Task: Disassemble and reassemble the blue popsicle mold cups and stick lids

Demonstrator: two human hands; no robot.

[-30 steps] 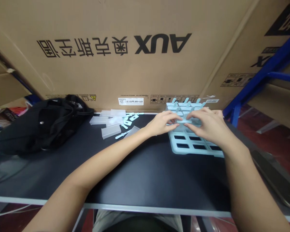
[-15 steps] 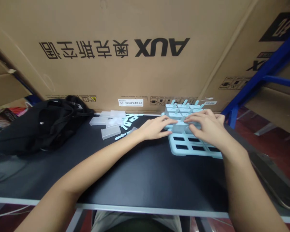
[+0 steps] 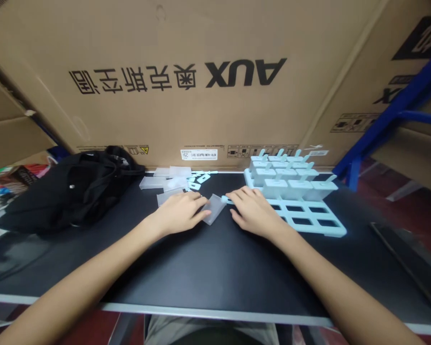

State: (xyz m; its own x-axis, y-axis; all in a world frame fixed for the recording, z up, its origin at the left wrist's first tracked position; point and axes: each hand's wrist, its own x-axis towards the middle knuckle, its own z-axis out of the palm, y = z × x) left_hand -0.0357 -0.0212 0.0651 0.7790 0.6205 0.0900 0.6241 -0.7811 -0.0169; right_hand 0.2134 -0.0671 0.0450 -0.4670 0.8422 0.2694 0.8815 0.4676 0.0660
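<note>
While left grip (image 3: 179,212) pinches it, clear mold (image 3: 216,209), jutting rightward

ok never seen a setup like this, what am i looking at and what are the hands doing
There's no machine here: these are a person's bare hands, seen by a camera worn on the head, looking forward and down.

On the dark table, the left hand has its finger and thumb at a small clear case. The right hand has its fingertips at a light blue stick piece. I can't tell how firmly either is gripped.

On the right is a light blue tray with rectangular holes; capped moulds stand in its back rows, handles sticking up. Further left are more clear cases, loose stick pieces and a black bag. A big cardboard box stands behind.
</note>
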